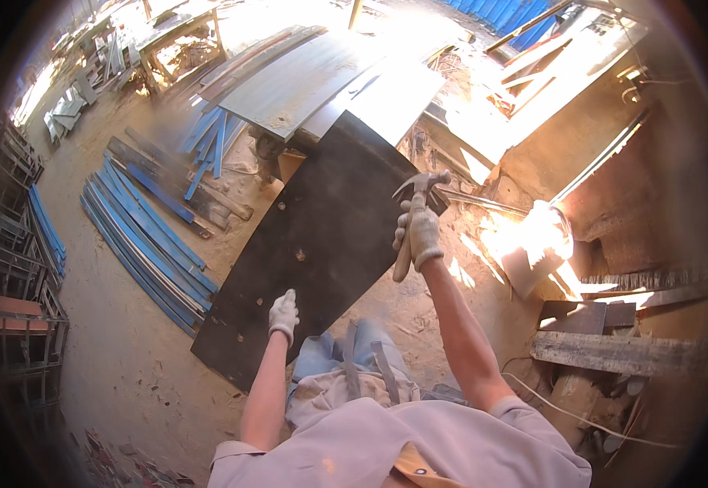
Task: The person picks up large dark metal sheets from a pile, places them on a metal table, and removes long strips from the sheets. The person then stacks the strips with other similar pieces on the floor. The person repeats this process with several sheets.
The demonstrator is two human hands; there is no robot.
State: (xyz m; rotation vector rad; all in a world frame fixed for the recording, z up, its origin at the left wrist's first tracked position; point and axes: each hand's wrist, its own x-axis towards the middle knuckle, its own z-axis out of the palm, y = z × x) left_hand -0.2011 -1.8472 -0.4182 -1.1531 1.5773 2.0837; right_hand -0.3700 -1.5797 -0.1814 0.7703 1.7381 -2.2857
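Note:
My right hand [422,235], in a pale knitted work glove, is closed around the wooden handle of a claw hammer [425,181]. The hammer head points up, above the right edge of a dark board [335,213]. That board slopes across the view in front of me and shows several small light marks. Over its lower part is my gloved left hand [283,314], fingers curled; whether it grips the board or something small cannot be made out. Large pale sheets [305,79] lie just beyond the board's far end.
Long blue strips [146,244] lie on the sandy floor at left, near dark wooden planks [177,183]. Metal racks [18,329] line the far left. A worn wooden beam [616,352] and a pale cable [579,418] are at right. Scraps [128,463] litter the lower left.

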